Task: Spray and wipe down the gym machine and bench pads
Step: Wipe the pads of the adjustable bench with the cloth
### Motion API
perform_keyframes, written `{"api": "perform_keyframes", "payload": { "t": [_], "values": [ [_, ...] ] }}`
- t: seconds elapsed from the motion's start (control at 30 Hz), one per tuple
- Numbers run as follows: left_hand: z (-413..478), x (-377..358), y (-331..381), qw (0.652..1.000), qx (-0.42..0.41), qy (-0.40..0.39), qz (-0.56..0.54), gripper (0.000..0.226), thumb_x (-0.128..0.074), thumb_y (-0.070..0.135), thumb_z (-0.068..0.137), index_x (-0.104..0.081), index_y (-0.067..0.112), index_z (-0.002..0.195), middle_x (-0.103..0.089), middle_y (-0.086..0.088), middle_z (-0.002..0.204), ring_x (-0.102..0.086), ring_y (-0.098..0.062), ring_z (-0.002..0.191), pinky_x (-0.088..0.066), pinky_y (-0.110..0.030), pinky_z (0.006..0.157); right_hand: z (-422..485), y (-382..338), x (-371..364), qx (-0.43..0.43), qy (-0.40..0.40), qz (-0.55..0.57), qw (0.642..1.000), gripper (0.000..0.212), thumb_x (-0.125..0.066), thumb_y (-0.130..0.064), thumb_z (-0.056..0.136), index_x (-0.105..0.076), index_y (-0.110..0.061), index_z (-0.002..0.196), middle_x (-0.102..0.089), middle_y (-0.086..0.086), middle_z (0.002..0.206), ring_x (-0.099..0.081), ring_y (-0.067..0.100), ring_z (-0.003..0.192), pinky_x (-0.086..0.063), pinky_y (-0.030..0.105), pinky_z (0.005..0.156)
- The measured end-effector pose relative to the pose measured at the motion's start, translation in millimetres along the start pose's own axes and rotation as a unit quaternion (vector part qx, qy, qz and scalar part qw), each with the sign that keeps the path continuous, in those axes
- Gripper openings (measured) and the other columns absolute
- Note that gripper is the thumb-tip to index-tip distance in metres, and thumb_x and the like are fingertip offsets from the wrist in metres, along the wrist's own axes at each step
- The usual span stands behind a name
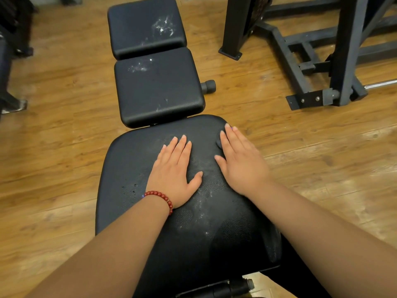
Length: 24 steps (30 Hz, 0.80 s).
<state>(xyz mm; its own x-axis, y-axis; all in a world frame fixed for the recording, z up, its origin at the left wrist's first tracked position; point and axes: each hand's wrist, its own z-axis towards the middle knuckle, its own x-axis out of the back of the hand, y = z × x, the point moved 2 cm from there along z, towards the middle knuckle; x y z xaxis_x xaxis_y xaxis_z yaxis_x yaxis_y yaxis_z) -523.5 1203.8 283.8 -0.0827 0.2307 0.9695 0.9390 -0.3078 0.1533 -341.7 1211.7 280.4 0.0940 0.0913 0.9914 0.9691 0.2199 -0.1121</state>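
Beyond the pads, upper R, the gym machine frame (343,50) stands on the wood floor (64,147); no spray or wipe marks visible on it, so prob. not done yet. Near pad (214,222), biggest of the 3, has both hands on it, w/ faint white specks + droplets: sprayed, and the wipe seems to be on this one. Mid pad (159,89), just past it, shows white spray spots at its far-L corner + a few by the front edge, unwiped. Far pad (139,24) has the heaviest white splatter, also unwiped. L hand (174,171) lies flat, fingers (182,147) straight, gripping nothing. R hand (240,166) lies flat near the R edge, fingers straight, pressing a small dark lump (220,141), poss. a cloth, can't tell. Red bead bracelet (160,196) on L wrist. No spray bottle in view. Est.: pads sprayed, wiping barely begun, machine left
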Motion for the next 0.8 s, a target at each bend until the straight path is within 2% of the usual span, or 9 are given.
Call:
{"api": "perform_keyframes", "payload": {
  "t": [0.1,0.13,0.27,0.4,0.47,0.53,0.6,0.73,0.8],
  "values": [
    [1,-1,-1,1.0,0.001,-0.001,0.004,0.089,-0.008,0.067,0.081,-0.009,0.018,0.156,-0.002,0.0,0.164,0.003,-0.018,0.15,0.009,-0.032,0.118,35,3,12,0.015,-0.078,0.013,0.997,0.064,-0.025,-0.044,0.105,-0.013,-0.007,0.155,-0.002,0.01,0.164,-0.004,0.02,0.151,-0.011,0.033,0.12],
    [1,-1,-1,1.0,0.001,0.0,0.002,0.089,-0.008,0.066,0.082,-0.01,0.017,0.156,-0.003,0.0,0.164,0.002,-0.018,0.15,0.009,-0.032,0.118,37,5,12,0.023,-0.077,0.016,0.997,0.064,-0.026,-0.044,0.104,-0.013,-0.007,0.155,-0.001,0.009,0.164,-0.003,0.02,0.151,-0.011,0.033,0.12],
    [1,-2,-2,1.0,0.0,0.003,-0.001,0.087,-0.012,0.066,0.084,-0.011,0.017,0.156,-0.004,0.0,0.164,0.001,-0.017,0.15,0.007,-0.032,0.118,-2,11,3,0.059,-0.029,0.001,0.998,0.067,-0.026,-0.046,0.096,-0.045,-0.002,0.143,-0.037,0.015,0.154,-0.034,0.026,0.143,-0.034,0.04,0.113],
    [2,-2,-1,1.0,0.0,0.007,-0.008,0.086,-0.013,0.065,0.084,-0.013,0.017,0.156,-0.007,0.0,0.163,-0.001,-0.017,0.15,0.006,-0.032,0.119,-3,14,1,0.064,-0.016,0.002,0.998,0.065,-0.029,-0.045,0.095,-0.051,-0.002,0.138,-0.044,0.015,0.149,-0.042,0.026,0.139,-0.04,0.038,0.107],
    [2,-3,-1,1.0,-0.002,0.009,-0.01,0.086,-0.014,0.065,0.085,-0.015,0.016,0.155,-0.008,-0.001,0.163,-0.002,-0.017,0.15,0.005,-0.033,0.119,18,8,6,0.072,-0.032,0.002,0.997,0.067,-0.025,-0.047,0.098,-0.04,-0.003,0.146,-0.031,0.014,0.157,-0.029,0.024,0.146,-0.03,0.036,0.114],
    [2,-3,-2,1.0,-0.002,0.012,-0.007,0.085,-0.016,0.064,0.085,-0.016,0.016,0.155,-0.009,-0.001,0.163,-0.002,-0.017,0.15,0.004,-0.033,0.12,37,6,11,0.068,-0.076,0.007,0.995,0.067,-0.026,-0.048,0.102,-0.02,-0.007,0.154,-0.009,0.008,0.164,-0.007,0.019,0.151,-0.012,0.032,0.12],
    [2,-3,-1,1.0,-0.003,0.012,-0.01,0.084,-0.017,0.064,0.085,-0.017,0.016,0.155,-0.01,-0.001,0.163,-0.003,-0.017,0.15,0.003,-0.033,0.12,38,8,13,0.072,-0.088,0.001,0.994,0.068,-0.029,-0.048,0.102,-0.013,-0.009,0.156,-0.001,0.007,0.165,0.0,0.018,0.151,-0.005,0.029,0.12],
    [3,-3,-1,1.0,0.003,0.011,-0.009,0.085,-0.016,0.065,0.085,-0.016,0.017,0.155,-0.011,-0.001,0.163,-0.004,-0.018,0.15,0.003,-0.033,0.12,-6,15,7,0.084,-0.027,-0.001,0.996,0.065,-0.028,-0.045,0.098,-0.042,-0.003,0.145,-0.034,0.014,0.156,-0.03,0.025,0.145,-0.018,0.031,0.115],
    [3,-4,-1,1.0,0.007,0.01,-0.003,0.085,-0.015,0.065,0.085,-0.013,0.018,0.155,-0.008,0.001,0.163,-0.001,-0.016,0.15,0.006,-0.032,0.119,-16,20,4,0.085,-0.018,-0.008,0.996,0.064,-0.029,-0.045,0.095,-0.05,-0.003,0.139,-0.044,0.014,0.149,-0.04,0.025,0.14,-0.024,0.033,0.112]
  ]
}}
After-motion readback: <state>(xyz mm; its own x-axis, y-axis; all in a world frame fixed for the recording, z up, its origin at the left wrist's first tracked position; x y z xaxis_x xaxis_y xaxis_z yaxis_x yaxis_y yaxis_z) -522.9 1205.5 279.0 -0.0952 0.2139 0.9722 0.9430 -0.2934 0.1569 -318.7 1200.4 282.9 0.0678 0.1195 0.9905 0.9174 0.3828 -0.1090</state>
